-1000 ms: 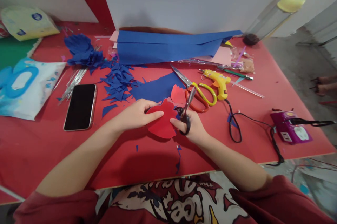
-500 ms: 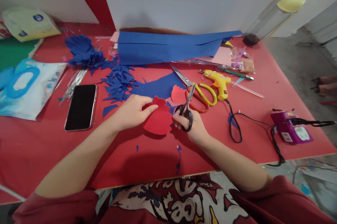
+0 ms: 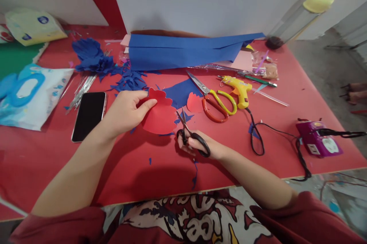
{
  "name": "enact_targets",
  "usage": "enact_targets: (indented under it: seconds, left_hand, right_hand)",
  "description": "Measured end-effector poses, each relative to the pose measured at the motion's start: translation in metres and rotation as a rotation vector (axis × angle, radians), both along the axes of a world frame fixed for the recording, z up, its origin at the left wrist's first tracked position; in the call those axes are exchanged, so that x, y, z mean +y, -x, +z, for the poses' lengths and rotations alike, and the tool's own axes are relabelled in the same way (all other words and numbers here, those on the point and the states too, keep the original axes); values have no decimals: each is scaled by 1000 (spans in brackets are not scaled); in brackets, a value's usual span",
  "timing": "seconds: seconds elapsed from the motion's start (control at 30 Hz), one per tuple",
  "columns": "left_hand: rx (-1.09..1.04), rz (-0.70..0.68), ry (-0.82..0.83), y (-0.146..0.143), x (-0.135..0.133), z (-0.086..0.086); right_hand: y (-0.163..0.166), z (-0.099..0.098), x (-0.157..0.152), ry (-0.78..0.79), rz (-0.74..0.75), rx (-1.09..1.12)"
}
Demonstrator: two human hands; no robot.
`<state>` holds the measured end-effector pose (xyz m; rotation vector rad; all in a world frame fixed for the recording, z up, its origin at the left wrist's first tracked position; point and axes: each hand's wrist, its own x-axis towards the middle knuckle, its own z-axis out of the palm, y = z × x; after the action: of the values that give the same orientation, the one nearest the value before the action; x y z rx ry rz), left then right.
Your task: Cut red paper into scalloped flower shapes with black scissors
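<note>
My left hand [image 3: 129, 111] pinches the upper left edge of a red paper cutout [image 3: 159, 116] with a wavy border. Small black-handled scissors [image 3: 200, 143] are in my right hand [image 3: 196, 146], fingers through the loops. Their blades stand a little apart and point up and left, close to the cutout's right edge. A smaller red paper piece [image 3: 194, 102] with a scalloped edge lies just beyond. Beside it rest large scissors [image 3: 212, 99] with one red and one yellow handle. Blue paper [image 3: 179, 93] lies partly behind the cutout.
Blue paper scraps [image 3: 130, 79] and a blue paper flower [image 3: 93, 57] lie at the back left, near a phone [image 3: 88, 116] and a wipes pack [image 3: 37, 95]. A yellow glue gun [image 3: 239, 91] trails its cord right, towards a purple power block [image 3: 319, 139]. Folded blue paper [image 3: 183, 51] lies along the wall.
My left hand has moved left and up with the red cutout, turning it. My right hand has come lower and left, and the scissors now tilt leftward with blades parted.
</note>
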<state>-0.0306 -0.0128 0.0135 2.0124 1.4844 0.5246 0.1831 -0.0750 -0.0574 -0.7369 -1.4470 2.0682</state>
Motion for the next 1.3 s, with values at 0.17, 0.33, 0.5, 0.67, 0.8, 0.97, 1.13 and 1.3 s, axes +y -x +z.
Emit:
enact_targets:
  seconds: [0.17,0.33,0.5,0.67,0.8,0.97,1.13,1.3]
  left_hand:
    - [35,-50,1,-3,-2,0]
    - [80,-105,41,-2,-3,0]
    - [70,-162,64,-1,-3,1]
    - [62,-227,79,-1,-5,3]
    - [59,-221,57,-2,-7,5]
    - [55,-220,23,-2,-6,5]
    - [75,-301,-11,-1,-6,1]
    - [54,-348,-53,-2,-7,2]
  right_hand:
    - [-1,-1,1,-56,45,-44]
    - [-1,1,2,-94,71,-80]
    - [-2,2,2,-116,83,-99]
    - [-3,2,3,-130,91,-154]
    - [-3,3,3,-136,92,-156]
    - [-4,4,4,-147,116,-153]
    - [-4,4,5,-186,149,-167]
    - [-5,5,5,-191,184,-160]
